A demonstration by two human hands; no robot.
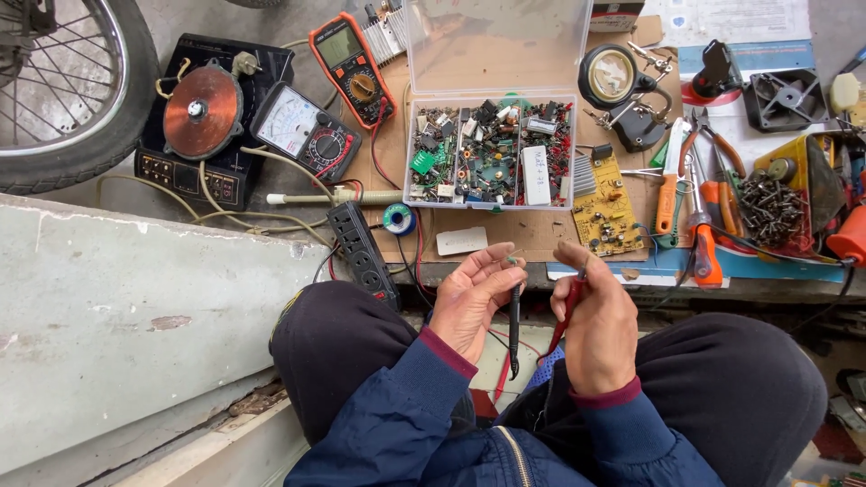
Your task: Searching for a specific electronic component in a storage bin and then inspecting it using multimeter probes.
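My left hand (pixel 474 302) holds a black test probe (pixel 514 329) upright between its fingers, and a small component pinched at the fingertips touches the probe's tip. In my right hand (pixel 597 323) is a red test probe (pixel 568 311), whose tip points toward the same small part. Both hands hover over my lap, close to the front edge of the cardboard work mat (pixel 505 236). Red and black leads trail down between my knees.
A clear parts box (pixel 490 153) full of components lies open ahead. Left of it are an orange digital meter (pixel 352 68), an analog meter (pixel 302 131), a copper coil (pixel 202 110) and a power strip (pixel 363 252). A yellow circuit board (pixel 606 206), pliers and screws lie right.
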